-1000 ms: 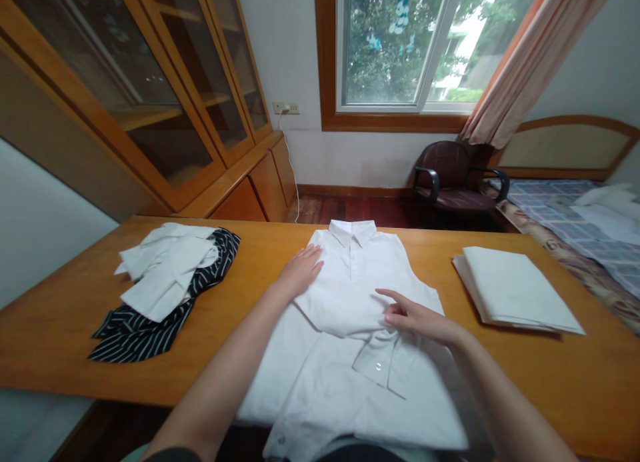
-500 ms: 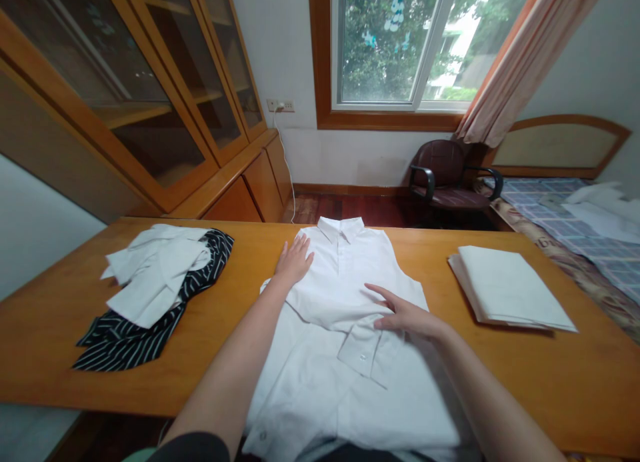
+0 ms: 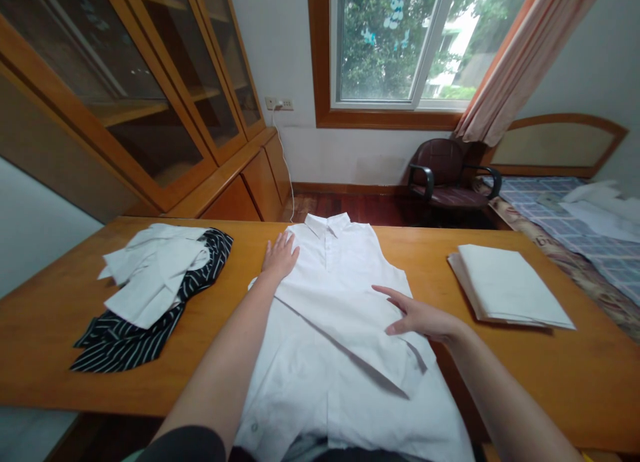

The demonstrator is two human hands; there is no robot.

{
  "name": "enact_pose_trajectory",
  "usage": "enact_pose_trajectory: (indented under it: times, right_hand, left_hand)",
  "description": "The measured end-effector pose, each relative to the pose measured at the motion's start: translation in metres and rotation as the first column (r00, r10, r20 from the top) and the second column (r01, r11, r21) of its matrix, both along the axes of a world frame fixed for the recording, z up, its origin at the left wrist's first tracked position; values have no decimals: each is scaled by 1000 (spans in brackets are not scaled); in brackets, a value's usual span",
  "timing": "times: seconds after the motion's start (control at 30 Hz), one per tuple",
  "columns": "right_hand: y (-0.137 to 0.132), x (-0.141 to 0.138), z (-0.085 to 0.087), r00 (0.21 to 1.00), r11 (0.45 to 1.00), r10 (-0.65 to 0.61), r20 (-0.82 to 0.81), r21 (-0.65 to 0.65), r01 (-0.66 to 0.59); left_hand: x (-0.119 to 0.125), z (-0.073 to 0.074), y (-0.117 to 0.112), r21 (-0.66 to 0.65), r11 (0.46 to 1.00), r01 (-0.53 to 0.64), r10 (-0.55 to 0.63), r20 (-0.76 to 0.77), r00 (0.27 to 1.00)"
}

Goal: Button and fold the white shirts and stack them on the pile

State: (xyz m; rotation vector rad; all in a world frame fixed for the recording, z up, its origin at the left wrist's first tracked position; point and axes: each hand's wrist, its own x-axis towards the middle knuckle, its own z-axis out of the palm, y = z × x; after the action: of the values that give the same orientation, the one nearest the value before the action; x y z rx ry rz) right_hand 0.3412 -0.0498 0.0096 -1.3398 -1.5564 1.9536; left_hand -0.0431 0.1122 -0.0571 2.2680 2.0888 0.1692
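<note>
A white collared shirt (image 3: 345, 262) lies on the wooden table, collar at the far edge and hem towards me. One sleeve is laid across its front, slanting down to the right. My left hand (image 3: 281, 255) rests flat on the shirt's left shoulder, fingers spread. Over the right side of the shirt is my right hand (image 3: 417, 312), its thumb and fingers apart, close to the crossing sleeve. Whether the right hand touches the cloth I cannot tell.
On the table's (image 3: 250, 249) left lie crumpled white cloth (image 3: 160, 262) and a black striped cloth (image 3: 130, 342). A folded white stack (image 3: 510, 285) sits at the right. Beyond stand a glass-door cabinet (image 3: 200, 115), a chair (image 3: 445, 175) and a bed (image 3: 575, 202).
The shirt's upper part and my left hand have shifted left. The sleeve end, with its cuff showing before, now stretches further to the lower right. My right hand has moved slightly right.
</note>
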Motion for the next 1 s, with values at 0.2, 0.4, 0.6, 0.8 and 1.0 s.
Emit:
enact_pose_trajectory:
  times: [0.2, 0.4, 0.6, 0.8, 1.0]
  right_hand:
    - [-10, 22, 5, 971, 978, 203, 125, -80, -194]
    - [-19, 15, 1, 927, 951, 309, 211, -90, -297]
    - [-21, 9, 1, 896, 931, 362, 256, -60, -359]
    - [-25, 7, 22, 902, 906, 421, 93, 13, -424]
    - [-31, 11, 12, 908, 908, 417, 40, -50, -415]
  left_hand:
    - [1, 1, 4, -45, 998, -38, 38, 0, 999]
    - [-5, 13, 20, 67, 995, -70, 64, 90, 994]
    - [-7, 39, 45, 20, 963, 267, -267, -36, 963]
    - [-6, 55, 64, -81, 933, 352, -361, -170, 917]
    - [-9, 51, 61, 1, 959, 284, -278, -196, 940]
